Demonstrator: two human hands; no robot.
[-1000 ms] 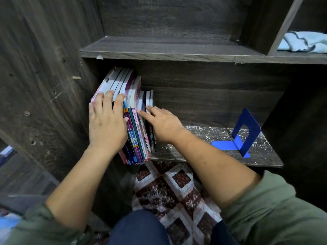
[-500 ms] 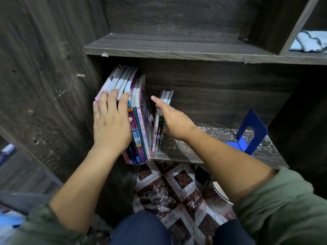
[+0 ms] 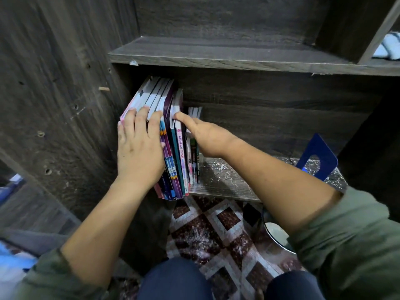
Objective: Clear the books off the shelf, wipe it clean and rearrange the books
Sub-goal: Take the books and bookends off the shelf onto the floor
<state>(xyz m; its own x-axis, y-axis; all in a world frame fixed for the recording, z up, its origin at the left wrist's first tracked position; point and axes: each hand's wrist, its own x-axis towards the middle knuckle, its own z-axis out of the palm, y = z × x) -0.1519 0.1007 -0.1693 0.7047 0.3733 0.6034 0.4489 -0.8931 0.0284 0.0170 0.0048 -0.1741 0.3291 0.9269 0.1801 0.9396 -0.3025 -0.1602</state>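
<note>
Several thin books (image 3: 173, 152) stand on edge at the left end of the dusty lower shelf (image 3: 225, 180), leaning against the cabinet's left wall. My left hand (image 3: 138, 146) lies flat with straight fingers over the spines of the leftmost books. My right hand (image 3: 203, 135) reaches in from the right; its index finger touches the top of a teal and white book, and its other fingers lie against the shorter books (image 3: 193, 148) on the right. Those fingers are partly hidden.
A blue metal bookend (image 3: 318, 158) stands at the right end of the same shelf. A bare upper shelf (image 3: 216, 57) runs above. A light blue cloth (image 3: 387, 47) lies in the upper right compartment. Below are a patterned floor (image 3: 207, 230) and my knees.
My right hand has moved up along the books, from the short books' side to the top edge of the taller teal one. The left hand stays pressed on the spines.
</note>
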